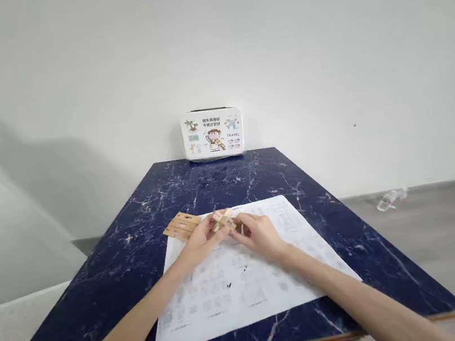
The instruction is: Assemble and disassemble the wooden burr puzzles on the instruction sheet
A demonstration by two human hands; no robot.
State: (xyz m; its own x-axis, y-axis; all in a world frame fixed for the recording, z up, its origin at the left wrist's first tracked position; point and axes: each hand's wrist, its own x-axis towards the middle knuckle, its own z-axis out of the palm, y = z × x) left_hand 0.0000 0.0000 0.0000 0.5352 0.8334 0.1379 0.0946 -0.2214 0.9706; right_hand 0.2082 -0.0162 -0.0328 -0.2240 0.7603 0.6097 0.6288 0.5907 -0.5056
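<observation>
left hand (pixel 200 239) and right hand (pixel 264 234): fingers clamped on the wooden assembly (pixel 225 221). two-handed adjustment appears in hand; the next move likely calls for steady opposing support.

sheet (pixel 301 236) on table (pixel 213 187) | blocks (pixel 225 221) over sheet | board (pixel 181 224) left of blocks | case (pixel 213 134) behind, at table's far end

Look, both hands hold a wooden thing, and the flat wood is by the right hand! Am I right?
Not quite: the head view shows the flat wood by the left hand, not the right hand. Both hands do hold a wooden thing.
</observation>
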